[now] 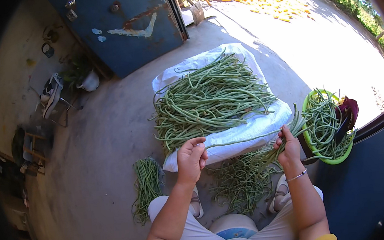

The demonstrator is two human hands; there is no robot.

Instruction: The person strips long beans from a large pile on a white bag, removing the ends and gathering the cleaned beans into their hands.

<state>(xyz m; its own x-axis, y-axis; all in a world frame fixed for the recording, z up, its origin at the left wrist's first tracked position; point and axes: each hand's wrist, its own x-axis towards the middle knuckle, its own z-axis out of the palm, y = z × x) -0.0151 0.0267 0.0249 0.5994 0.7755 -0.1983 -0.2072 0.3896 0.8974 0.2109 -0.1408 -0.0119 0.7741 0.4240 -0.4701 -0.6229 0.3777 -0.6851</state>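
A single long green bean (244,139) stretches between my two hands, above the near edge of a white woven sack (270,123). My left hand (191,161) is closed, pinching the bean's left end. The other end runs to my right hand (288,150), whose fingers are closed around a bunch of long beans (298,122) that sticks out past them. On the sack lies a wide heap of long beans (210,95). A loose tangle of beans (241,182) rests on the floor between my feet, and a neat bundle (147,188) lies to its left.
A green plastic basket (311,144) of long beans stands at the right, with a dark red cloth (349,111) at its rim. A blue door (124,30) stands at the far left, near a potted plant (89,81). Yellow corn cobs (278,5) lie outside in the sun.
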